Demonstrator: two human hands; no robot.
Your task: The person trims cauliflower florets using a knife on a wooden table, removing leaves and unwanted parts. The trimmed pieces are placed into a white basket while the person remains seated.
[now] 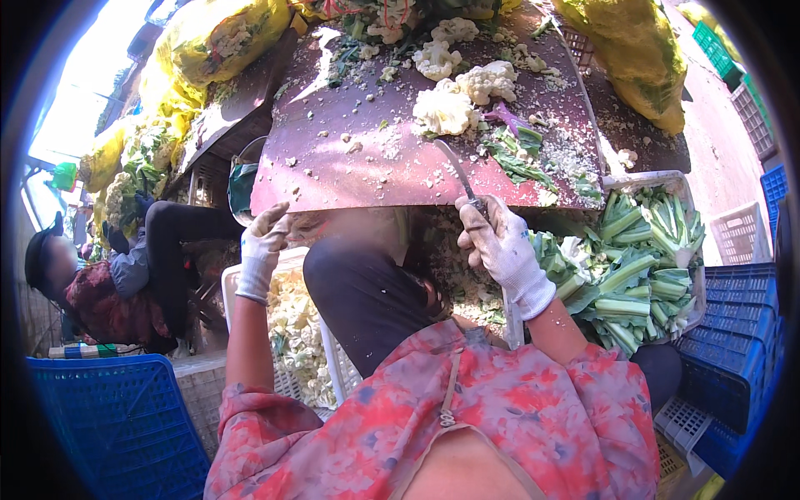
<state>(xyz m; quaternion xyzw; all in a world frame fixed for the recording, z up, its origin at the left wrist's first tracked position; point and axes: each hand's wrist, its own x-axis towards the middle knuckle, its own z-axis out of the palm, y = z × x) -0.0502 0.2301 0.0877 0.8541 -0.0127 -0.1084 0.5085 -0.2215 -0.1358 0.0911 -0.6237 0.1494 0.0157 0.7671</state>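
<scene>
In a white knit glove, my right hand (503,247) grips a small curved knife (458,167), whose blade points up over the near edge of a reddish-brown board (331,178). My left hand (262,247), also gloved, is raised by the board's near left corner with its fingers loosely bent and nothing visible in them. Beyond the blade, cut cauliflower pieces (445,111) lie on the board. Beside them are green leaf trimmings (519,159) with a purple strip (506,117). Crumbs are scattered over the board.
Below my left hand, a white crate (334,356) holds cauliflower florets (300,337). At right, a pale crate (699,300) is heaped with leafy stalks (625,306). Yellow mesh sacks (644,62) stand around the board. Blue crates (112,412) flank me. A co-worker (119,287) sits at left.
</scene>
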